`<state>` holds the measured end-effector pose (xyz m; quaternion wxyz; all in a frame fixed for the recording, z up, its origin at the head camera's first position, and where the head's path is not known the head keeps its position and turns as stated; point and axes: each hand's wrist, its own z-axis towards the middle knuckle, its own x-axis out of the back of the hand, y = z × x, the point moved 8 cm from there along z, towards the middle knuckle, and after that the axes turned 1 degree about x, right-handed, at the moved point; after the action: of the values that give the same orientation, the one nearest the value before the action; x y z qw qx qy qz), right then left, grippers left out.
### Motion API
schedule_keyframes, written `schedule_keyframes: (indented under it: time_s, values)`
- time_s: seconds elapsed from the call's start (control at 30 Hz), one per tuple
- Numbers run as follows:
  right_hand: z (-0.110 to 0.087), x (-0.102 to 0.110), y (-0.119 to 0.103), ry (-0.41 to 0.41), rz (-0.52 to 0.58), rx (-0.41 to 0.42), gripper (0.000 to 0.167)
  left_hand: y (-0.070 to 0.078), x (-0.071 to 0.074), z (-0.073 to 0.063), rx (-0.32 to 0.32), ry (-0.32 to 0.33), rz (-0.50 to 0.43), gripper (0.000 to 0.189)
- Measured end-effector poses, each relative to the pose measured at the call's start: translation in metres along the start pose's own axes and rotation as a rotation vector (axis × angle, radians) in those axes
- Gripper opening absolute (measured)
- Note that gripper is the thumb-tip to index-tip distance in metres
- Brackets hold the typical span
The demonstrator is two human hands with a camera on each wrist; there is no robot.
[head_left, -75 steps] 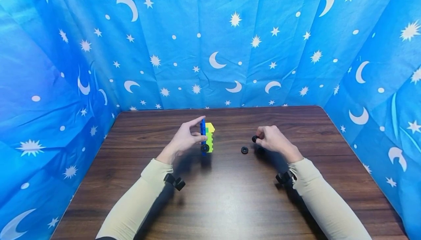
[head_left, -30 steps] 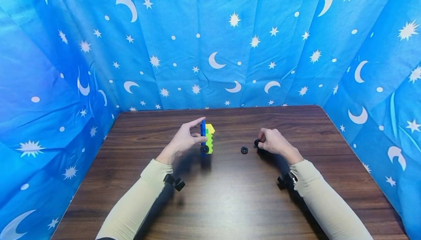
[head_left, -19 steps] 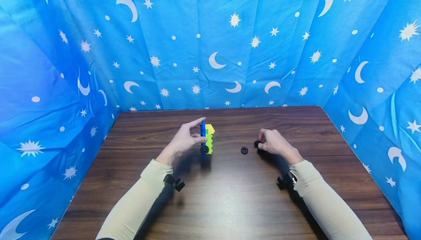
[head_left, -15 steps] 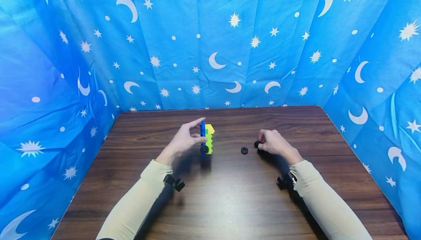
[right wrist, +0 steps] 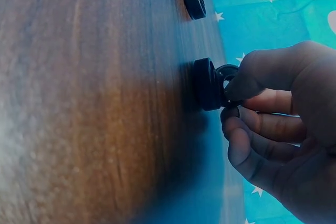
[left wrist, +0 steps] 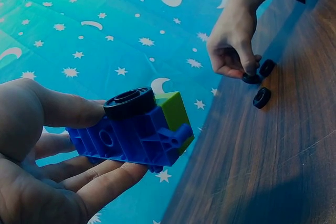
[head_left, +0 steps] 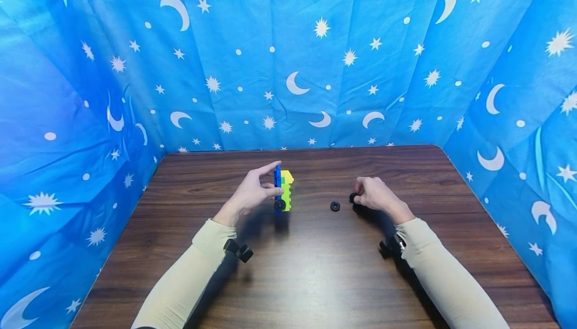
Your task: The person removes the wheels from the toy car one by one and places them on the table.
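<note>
My left hand (head_left: 248, 191) grips a toy car (head_left: 287, 198) of blue, green and yellow building bricks, held on end above the table. Its blue underside faces the left wrist camera, and one black wheel (left wrist: 129, 102) is seen mounted there. My right hand (head_left: 377, 195) pinches a small black wheel (right wrist: 228, 71) between thumb and fingers, low over the table. Right beside the pinched wheel, a second loose wheel (right wrist: 206, 84) stands on the tabletop; in the head view the hand mostly hides it. A third loose wheel (head_left: 335, 206) lies between the two hands.
The dark wood table (head_left: 311, 279) spans the space under both hands. Blue cloth (head_left: 252, 68) with white moons and stars hangs at its back and both sides. A black wrist camera (head_left: 239, 250) sits on the left sleeve, another (head_left: 391, 245) on the right.
Compared with 2.5 seconds ago, my right hand and its wheel have shifted slightly down and to the right. Over the last second both hands stay almost still.
</note>
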<state>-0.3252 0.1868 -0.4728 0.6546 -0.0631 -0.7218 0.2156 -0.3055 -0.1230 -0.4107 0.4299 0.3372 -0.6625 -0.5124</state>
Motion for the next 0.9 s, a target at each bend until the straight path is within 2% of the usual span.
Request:
schedule_keyframes:
  time_s: [0.3,0.9]
  values:
    - [0.0016,0.0003,0.0028,-0.028,0.005,-0.039,0.018,-0.0009,0.0000,-0.0001,0.009,-0.009,-0.015,0.077]
    - [0.0038,0.0009,0.0045,-0.040,0.007,-0.055,0.018,-0.0037,0.0010,-0.0001,0.015,-0.014,-0.027,0.077]
